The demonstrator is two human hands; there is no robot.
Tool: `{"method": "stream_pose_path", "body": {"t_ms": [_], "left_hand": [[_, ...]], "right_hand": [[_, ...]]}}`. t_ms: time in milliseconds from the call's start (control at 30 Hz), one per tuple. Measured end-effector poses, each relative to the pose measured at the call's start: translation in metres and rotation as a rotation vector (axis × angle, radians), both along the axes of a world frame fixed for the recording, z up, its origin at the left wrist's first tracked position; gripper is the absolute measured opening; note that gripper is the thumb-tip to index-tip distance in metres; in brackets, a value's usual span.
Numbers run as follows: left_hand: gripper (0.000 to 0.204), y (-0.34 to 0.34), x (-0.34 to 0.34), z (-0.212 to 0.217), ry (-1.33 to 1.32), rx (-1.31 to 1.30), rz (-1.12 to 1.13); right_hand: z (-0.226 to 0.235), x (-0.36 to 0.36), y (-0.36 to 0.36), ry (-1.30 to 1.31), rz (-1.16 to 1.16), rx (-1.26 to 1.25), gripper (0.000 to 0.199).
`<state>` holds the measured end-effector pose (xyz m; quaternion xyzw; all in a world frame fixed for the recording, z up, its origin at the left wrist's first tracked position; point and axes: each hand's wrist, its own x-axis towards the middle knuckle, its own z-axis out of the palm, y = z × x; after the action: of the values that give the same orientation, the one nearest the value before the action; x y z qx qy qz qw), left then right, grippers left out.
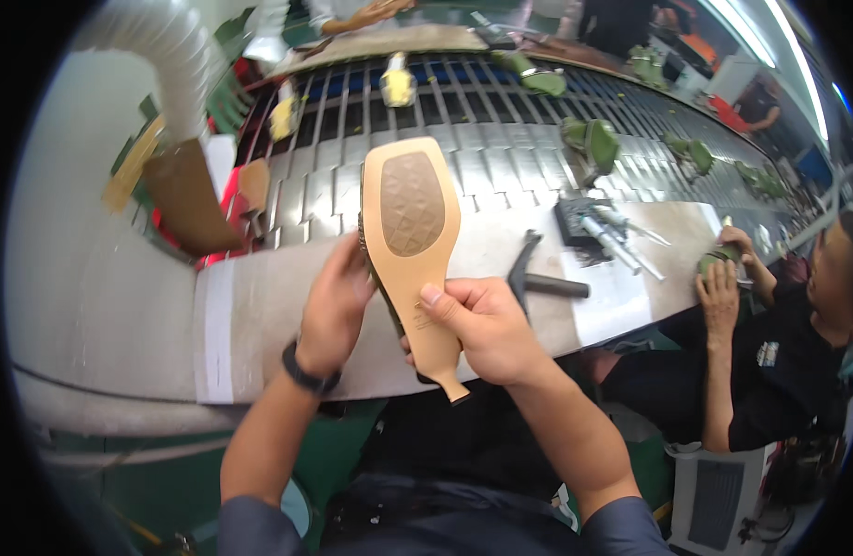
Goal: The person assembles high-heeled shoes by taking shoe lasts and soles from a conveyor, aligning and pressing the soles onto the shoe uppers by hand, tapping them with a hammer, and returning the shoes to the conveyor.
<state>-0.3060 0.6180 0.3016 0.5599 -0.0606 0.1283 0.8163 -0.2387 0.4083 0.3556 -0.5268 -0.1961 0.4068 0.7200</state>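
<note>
A high-heeled shoe (pixel 440 269) is held sole up over the near bench. Its tan sole has a brown quilted patch at the forefoot, and its narrow heel with a dark tip points toward me. My right hand (pixel 487 324) grips it at the waist, thumb pressed on the sole and fingers underneath. On the left edge my left hand (pixel 336 301) is closed against the shoe's side; its fingertips are partly hidden behind it. The upper is mostly out of sight below the sole. A hammer (pixel 552 284) with a dark handle lies just right of my right hand.
A black tool block (pixel 579 227) and metal tools (pixel 621 243) lie on the bench (pixel 260 310). Beyond runs a slatted metal conveyor (pixel 334 176) carrying green shoes (pixel 593 148) and yellow-covered pieces (pixel 399 82). A co-worker (pixel 723 371) at right handles a green shoe. A ribbed duct (pixel 167 65) hangs upper left.
</note>
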Motion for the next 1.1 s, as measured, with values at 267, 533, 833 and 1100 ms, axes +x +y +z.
{"method": "stream_pose_path", "body": {"t_ms": [267,533,833,1100], "left_hand": [[0.061,-0.079,-0.059,-0.015,-0.102,0.975,0.41],[0.053,0.005,-0.068,-0.006,0.279,0.953,0.06],[0.068,0.047,-0.029,0.076,-0.085,1.013,-0.295],[0.033,-0.005,-0.023,-0.001,-0.024,0.382,0.145]], "right_hand": [[-0.006,-0.042,0.019,0.357,-0.294,0.183,0.036],[-0.048,-0.045,-0.059,0.154,-0.193,0.029,0.049],[-0.059,-0.046,-0.079,0.03,-0.218,-0.06,0.043],[-0.077,-0.1,-0.089,0.027,-0.247,-0.144,0.053]]}}
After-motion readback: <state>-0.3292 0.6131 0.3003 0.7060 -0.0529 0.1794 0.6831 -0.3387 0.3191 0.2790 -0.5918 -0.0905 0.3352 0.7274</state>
